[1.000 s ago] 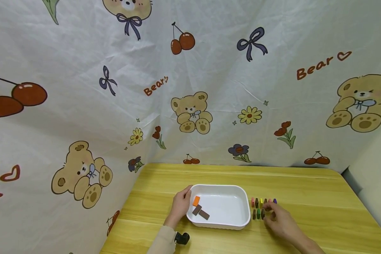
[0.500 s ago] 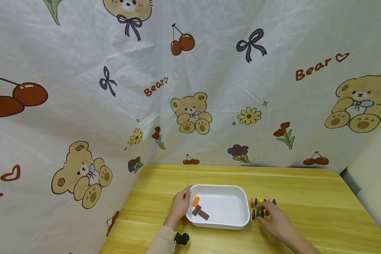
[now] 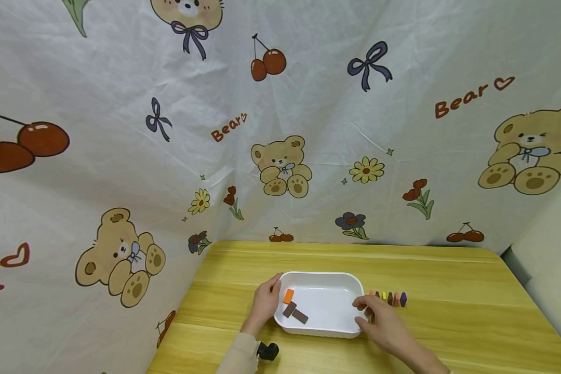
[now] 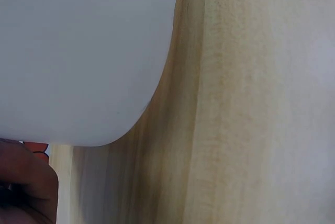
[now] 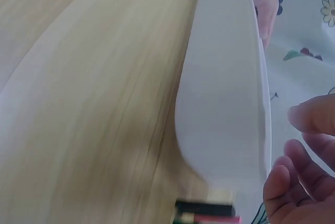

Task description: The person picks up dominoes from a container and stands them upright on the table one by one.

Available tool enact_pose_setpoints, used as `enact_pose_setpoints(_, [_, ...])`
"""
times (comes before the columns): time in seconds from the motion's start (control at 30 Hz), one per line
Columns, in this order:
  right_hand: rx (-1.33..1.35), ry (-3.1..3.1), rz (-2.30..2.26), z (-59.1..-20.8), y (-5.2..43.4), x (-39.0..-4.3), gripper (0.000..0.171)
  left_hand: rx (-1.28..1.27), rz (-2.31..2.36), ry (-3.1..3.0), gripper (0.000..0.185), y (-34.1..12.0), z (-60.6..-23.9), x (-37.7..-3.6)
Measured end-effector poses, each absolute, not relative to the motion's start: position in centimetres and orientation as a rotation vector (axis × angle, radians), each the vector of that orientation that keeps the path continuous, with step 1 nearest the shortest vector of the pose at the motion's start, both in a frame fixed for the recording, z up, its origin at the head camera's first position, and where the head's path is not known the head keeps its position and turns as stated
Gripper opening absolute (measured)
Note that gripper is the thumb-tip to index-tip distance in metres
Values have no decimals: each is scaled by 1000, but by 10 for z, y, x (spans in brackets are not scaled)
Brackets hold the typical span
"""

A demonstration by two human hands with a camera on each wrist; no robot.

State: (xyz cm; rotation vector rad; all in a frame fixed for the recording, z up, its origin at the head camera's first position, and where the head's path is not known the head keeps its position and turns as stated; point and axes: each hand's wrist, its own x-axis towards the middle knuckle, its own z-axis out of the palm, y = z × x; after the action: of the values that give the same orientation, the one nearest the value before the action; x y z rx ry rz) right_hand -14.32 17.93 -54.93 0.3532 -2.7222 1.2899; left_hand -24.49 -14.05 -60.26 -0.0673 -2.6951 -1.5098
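In the head view my left hand (image 3: 266, 301) grips the left end of a white rectangular tray (image 3: 324, 330), its thumb near the rim. An orange block (image 3: 288, 296) and two brown blocks, one (image 3: 301, 316) slanting toward the middle, lie inside at the left. My right hand (image 3: 378, 321) hovers at the tray's right rim, fingertips overlapping it. Close up in the right wrist view, thumb and loosely bent fingers (image 5: 301, 150) stand apart with nothing between them. In the left wrist view, the tray's pale outer wall (image 4: 84, 51) fills the upper left.
Right of the tray, small domino-like blocks stand upright in a row, among them a yellow one (image 3: 384, 296) and a purple one (image 3: 403, 299). My right hand hides part of the nearer blocks. The wooden table (image 3: 472, 311) meets a bear-print cloth (image 3: 327, 208) behind.
My right hand has moved left, from over the standing blocks to the tray's right rim. My left hand and the three blocks in the tray stay put.
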Motion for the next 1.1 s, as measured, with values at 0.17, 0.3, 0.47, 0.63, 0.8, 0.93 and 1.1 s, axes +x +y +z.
enact_pose_setpoints(0.17, [435, -2662, 1315, -551, 163, -147, 22, -51, -1530, -2700, 37, -140, -601, -245])
enact_pose_setpoints(0.3, [458, -2668, 1345, -552, 152, -152, 21, -54, -1514, -2702, 36, -139, -601, -245])
enact_pose_setpoints(0.47, [455, -2685, 1398, -553, 138, -158, 20, -58, -1517, -2699, 36, -140, -600, -244])
enact_pose_setpoints(0.63, [426, -2699, 1431, -555, 124, -164, 20, -59, -1509, -2700, 36, -140, -600, -244])
enact_pose_setpoints(0.8, [428, -2715, 1475, -560, 111, -170, 20, -53, -1521, -2704, 36, -139, -598, -244])
enact_pose_setpoints(0.93, [416, -2743, 1475, -561, 101, -176, 20, -54, -1531, -2701, 36, -139, -596, -242])
enact_pose_setpoints(1.1, [467, -2764, 1491, -563, 91, -182, 19, -38, -1533, -2706, 36, -138, -595, -242])
